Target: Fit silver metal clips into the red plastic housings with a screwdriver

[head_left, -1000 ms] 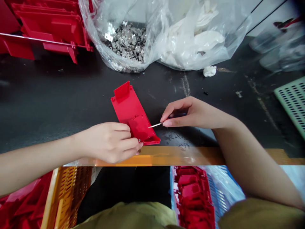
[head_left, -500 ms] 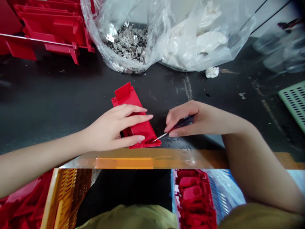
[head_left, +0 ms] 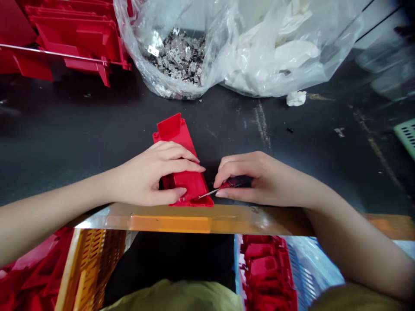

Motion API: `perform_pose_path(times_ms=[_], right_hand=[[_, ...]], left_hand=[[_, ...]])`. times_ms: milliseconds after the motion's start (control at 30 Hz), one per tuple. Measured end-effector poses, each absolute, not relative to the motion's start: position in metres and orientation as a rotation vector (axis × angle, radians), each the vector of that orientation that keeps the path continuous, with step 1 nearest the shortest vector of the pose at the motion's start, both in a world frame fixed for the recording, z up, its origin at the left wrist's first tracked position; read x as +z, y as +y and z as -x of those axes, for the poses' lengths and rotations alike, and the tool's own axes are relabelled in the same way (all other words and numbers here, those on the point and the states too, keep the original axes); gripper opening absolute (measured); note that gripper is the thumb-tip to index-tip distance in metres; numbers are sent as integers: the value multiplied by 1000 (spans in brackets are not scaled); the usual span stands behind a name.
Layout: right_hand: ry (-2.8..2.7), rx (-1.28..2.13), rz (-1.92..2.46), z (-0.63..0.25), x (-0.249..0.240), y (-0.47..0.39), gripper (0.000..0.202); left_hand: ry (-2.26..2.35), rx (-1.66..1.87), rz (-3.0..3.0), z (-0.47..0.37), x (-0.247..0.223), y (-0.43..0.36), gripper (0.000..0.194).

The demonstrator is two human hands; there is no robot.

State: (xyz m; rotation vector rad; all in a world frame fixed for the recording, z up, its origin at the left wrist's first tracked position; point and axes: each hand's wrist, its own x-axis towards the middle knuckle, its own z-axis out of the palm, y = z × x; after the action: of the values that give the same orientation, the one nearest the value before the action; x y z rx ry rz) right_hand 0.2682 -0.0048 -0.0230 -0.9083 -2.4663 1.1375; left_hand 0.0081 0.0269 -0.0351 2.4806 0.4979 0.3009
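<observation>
A red plastic part (head_left: 189, 181) lies tilted on the black table, its lower end at the front edge. My left hand (head_left: 158, 172) is wrapped over its left side, fingers across the top and thumb near the lower end. My right hand (head_left: 256, 177) is closed around a thin metal-tipped tool (head_left: 209, 194) with a dark red handle. The tool's tip touches the lower end of the red part, right of my left thumb. A tiny metallic piece shows beside that thumb, too small to make out.
Behind stand a clear bag of small metal plates (head_left: 181, 56) and a bag of white pieces (head_left: 259, 65). Red parts (head_left: 78, 41) are stacked at the back left. Below the table edge (head_left: 181, 222) are an orange crate (head_left: 69, 268) and a blue crate (head_left: 304, 272).
My right hand has moved left and slightly down, bringing the tool tip further left along the red part's lower end. The red part has shifted slightly toward the front edge.
</observation>
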Motion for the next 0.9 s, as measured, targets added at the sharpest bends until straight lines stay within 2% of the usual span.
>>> perform_pose_path(times_ms=[167, 600, 733, 900], right_hand=[[-2675, 862, 987, -265, -23, -11, 24], [-2615, 924, 879, -269, -20, -10, 18], [-2672, 821, 932, -265, -20, -15, 21], [-2787, 574, 983, -262, -20, -24, 25]], left_hand=[[551, 276, -2416, -9, -32, 26, 46], [587, 278, -2384, -10, -34, 28, 44], [579, 265, -2388, -9, -32, 28, 39], [592, 247, -2402, -7, -32, 27, 42]])
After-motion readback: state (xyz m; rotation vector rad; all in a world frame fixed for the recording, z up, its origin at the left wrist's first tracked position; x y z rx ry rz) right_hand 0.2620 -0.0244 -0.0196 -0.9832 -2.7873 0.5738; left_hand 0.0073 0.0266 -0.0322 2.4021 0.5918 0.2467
